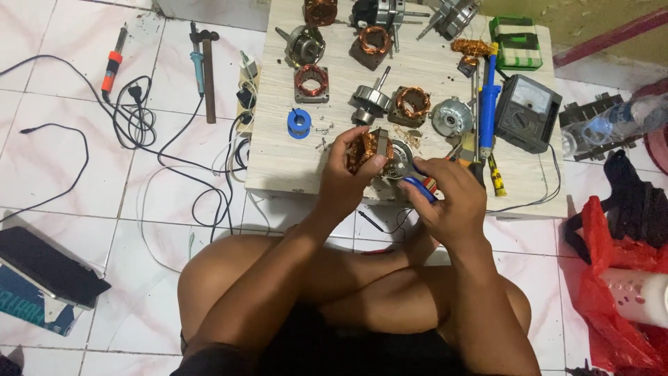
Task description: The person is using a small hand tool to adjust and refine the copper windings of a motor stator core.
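My left hand (346, 179) grips a motor stator with copper windings (367, 148), held just above the near edge of a low wooden table (285, 157). My right hand (449, 195) is closed on a tool with a blue handle (418, 187), whose tip points at the stator's metal housing (399, 159). The two hands are close together over my crossed legs.
The table carries several more copper-wound stators (412, 102), motor parts (451, 115), a blue solder spool (299, 122), a blue solder sucker (488, 104) and a black analogue meter (527, 111). On the tiled floor lie cables (139, 118), a soldering iron (113, 66), a hammer (208, 69) and red bags (616, 278).
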